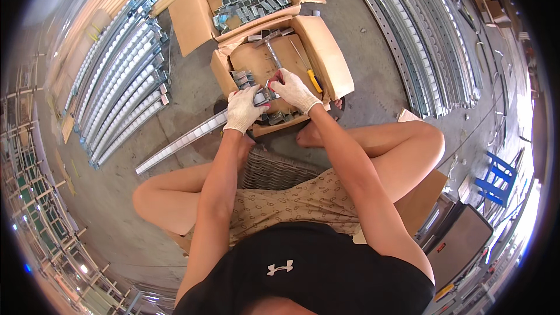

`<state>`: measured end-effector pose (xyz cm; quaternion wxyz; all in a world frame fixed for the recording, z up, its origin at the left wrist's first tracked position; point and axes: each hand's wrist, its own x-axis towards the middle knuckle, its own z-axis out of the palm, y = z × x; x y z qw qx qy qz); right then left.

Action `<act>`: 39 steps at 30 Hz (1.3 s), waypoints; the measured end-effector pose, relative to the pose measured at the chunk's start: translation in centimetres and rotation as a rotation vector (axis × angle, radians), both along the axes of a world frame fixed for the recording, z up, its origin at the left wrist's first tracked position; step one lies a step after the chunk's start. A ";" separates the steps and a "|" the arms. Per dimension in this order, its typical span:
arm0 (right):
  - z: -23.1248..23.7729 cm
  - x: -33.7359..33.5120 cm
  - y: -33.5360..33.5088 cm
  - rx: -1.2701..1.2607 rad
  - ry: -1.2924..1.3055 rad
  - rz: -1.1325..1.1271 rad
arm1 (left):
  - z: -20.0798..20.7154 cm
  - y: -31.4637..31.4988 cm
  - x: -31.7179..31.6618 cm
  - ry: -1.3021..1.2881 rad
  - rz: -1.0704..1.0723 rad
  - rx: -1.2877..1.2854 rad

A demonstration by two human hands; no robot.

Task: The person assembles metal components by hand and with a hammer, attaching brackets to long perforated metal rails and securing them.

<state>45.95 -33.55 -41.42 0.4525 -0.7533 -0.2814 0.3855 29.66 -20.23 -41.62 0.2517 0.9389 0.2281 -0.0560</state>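
Left white-knit-gloved hand [245, 108]: grasps slim white-rollered metal rail [184, 142]
Right white-knit-gloved hand [293, 90]: grip unclear
Rail: could tip if left grip slackens

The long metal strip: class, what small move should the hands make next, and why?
Perhaps press at the upper end of the strip with the right hand, since the left hand grips the strip near that end and the right hand is close beside it, over the cardboard box.
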 end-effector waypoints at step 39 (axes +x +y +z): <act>-6.4 3.7 2.1 -0.548 -0.380 -0.079 | -3.0 -0.3 0.3 -0.105 -0.010 0.124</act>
